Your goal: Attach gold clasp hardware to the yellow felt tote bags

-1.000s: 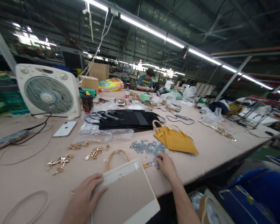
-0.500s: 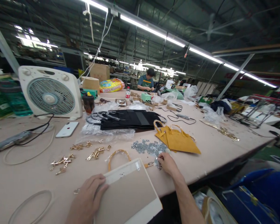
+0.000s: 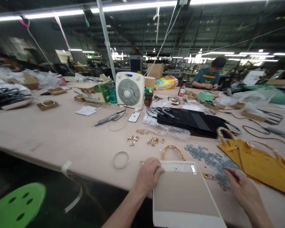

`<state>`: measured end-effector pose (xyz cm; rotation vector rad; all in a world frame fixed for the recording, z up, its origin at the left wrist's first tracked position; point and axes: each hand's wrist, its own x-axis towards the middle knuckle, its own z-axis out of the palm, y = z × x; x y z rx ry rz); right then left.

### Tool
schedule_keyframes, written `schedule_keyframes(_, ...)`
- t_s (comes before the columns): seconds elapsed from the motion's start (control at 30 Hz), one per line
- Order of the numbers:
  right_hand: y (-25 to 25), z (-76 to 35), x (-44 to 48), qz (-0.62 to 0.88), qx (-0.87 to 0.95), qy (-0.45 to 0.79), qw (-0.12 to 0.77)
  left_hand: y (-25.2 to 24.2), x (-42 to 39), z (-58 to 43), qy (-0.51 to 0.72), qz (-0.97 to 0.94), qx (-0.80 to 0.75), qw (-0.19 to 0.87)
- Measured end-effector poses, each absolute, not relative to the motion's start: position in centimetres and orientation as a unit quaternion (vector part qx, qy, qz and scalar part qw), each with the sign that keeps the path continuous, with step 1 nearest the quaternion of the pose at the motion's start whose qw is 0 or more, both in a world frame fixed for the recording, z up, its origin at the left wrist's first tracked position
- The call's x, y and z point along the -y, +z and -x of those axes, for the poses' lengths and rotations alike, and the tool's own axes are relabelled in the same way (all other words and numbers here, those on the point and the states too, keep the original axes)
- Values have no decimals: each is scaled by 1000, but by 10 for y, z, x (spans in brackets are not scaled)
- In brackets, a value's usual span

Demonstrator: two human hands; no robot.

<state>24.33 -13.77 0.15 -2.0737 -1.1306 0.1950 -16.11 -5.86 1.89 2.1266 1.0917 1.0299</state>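
My left hand (image 3: 150, 173) grips the upper left edge of a beige bag panel (image 3: 182, 193), its fingers closed over the rim. The panel lies at the table's front edge, with a tan handle (image 3: 173, 148) arching beyond its top and a small metal plate (image 3: 193, 169) near the top right. To the right, my right hand (image 3: 243, 186) hovers at the near side of a pile of small grey metal plates (image 3: 213, 160). Its thumb and fingertips are pinched together; anything between them is too small to make out. A strap with a metal end (image 3: 208, 176) sticks out between panel and hand.
Mustard-yellow bag pieces (image 3: 258, 161) lie right of the pile. Black bag pieces (image 3: 192, 120) on plastic lie behind. Gold fittings (image 3: 154, 141), a cord ring (image 3: 120, 159), a phone (image 3: 134, 117), an electric screwdriver (image 3: 106, 119) and a fan (image 3: 129, 91) are leftward. A co-worker (image 3: 207, 77) sits across.
The view has swung left, so everything appears farther right. My right hand has drawn slightly back to the right from the plates. My left hand stays on the panel.
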Motion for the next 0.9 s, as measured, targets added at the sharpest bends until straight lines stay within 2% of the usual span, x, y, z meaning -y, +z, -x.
schedule_keyframes(0.17, 53, -144, 125, 709, 474, 224, 472, 16, 57, 164, 377, -785, -406, 278)
schedule_keyframes(0.3, 68, -60, 103, 612, 558, 298, 474, 13, 56, 165, 377, -791, -397, 273)
schedule_keyframes(0.57, 41, -16, 83, 553, 655, 282, 431, 13, 56, 164, 388, -789, -397, 265)
schedule_keyframes(0.73, 36, -15, 82, 567, 652, 288, 412, 10, 55, 164, 393, -787, -397, 263)
schedule_keyframes(0.9, 30, -6, 78, 595, 660, 239, 392, 9, 55, 163, 391, -788, -402, 254)
